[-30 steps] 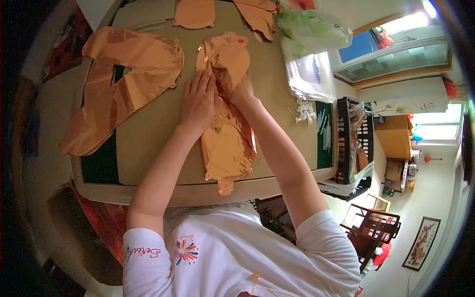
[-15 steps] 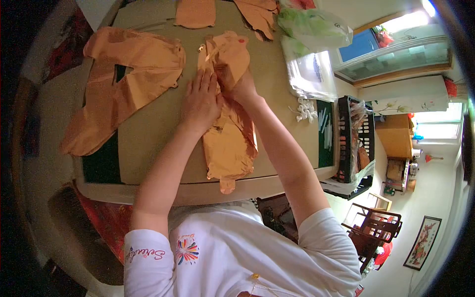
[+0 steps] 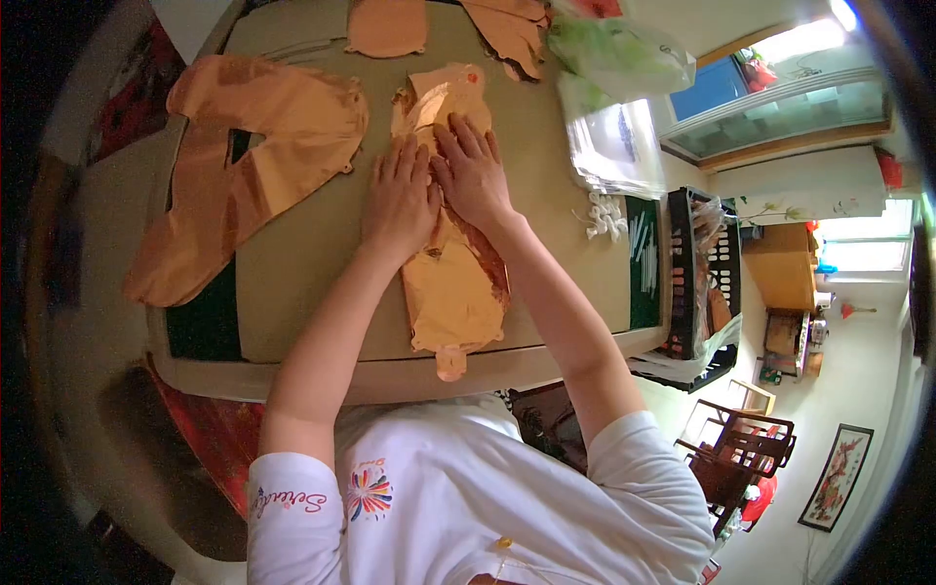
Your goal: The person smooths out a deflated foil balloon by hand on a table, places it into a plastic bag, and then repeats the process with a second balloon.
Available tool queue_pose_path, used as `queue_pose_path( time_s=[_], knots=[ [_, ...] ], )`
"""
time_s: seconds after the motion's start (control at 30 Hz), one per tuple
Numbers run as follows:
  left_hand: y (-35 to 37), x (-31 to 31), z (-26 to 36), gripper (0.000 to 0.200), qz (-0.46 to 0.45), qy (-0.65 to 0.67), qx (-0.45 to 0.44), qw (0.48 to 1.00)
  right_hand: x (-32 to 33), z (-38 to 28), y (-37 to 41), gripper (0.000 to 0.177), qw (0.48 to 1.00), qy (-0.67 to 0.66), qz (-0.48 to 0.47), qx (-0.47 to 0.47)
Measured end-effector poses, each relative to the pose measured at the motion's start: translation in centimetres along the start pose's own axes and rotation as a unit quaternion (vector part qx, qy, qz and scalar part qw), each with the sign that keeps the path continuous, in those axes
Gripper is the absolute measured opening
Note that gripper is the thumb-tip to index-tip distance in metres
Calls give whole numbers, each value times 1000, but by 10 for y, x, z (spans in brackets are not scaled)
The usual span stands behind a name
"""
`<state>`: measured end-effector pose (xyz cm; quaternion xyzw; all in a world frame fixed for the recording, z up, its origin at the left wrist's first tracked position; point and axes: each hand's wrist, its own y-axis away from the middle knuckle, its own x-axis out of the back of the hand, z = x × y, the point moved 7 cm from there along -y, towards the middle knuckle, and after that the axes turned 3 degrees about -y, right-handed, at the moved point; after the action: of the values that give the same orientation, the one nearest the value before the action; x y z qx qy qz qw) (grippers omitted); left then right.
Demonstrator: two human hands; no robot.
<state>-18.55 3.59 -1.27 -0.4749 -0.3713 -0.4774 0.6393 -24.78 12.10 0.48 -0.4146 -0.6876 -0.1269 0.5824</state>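
Observation:
A flat, folded rose-gold foil balloon [image 3: 456,302] lies lengthwise on the table in front of me, its small tab hanging at the table's near edge. My left hand [image 3: 402,200] rests flat on the balloon's left side, fingers stretched out. Beside it, my right hand [image 3: 475,175] presses palm down on the right side with its fingers apart. The two hands nearly touch, and they hide the balloon's middle. To the left lies a larger uninflated foil balloon [image 3: 283,136] with a small square opening in it.
More foil pieces [image 3: 387,27] lie at the table's far edge. At right are clear plastic bags [image 3: 612,146], a bundle of white string [image 3: 604,216] and white sticks [image 3: 643,253]. A black crate [image 3: 682,292] stands beside the table [image 3: 302,302].
My right hand has come out from under the balloon's raised upper flap and now lies flat on top. The flap is down. My left hand has stayed almost in place.

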Motion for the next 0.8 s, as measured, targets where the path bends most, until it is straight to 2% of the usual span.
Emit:
queue_pose_path(
  time_s=[0.23,0.43,0.5,0.63,0.8],
  knots=[
    [-10,12,-15,50,97,147,-13,984,-3,0,1,48,1000,-3,-14,3],
    [-29,2,-15,49,10,-31,-50,998,-3,0,-1,47,1000,18,2,0],
    [-27,-2,-16,47,21,-13,-41,999,1,-1,2,45,997,60,42,6],
    [-23,9,-14,46,84,12,-48,995,-2,1,2,44,999,30,22,-3],
    [22,39,5,46,59,81,-54,993,-3,2,1,47,999,13,-15,-26]
  ],
)
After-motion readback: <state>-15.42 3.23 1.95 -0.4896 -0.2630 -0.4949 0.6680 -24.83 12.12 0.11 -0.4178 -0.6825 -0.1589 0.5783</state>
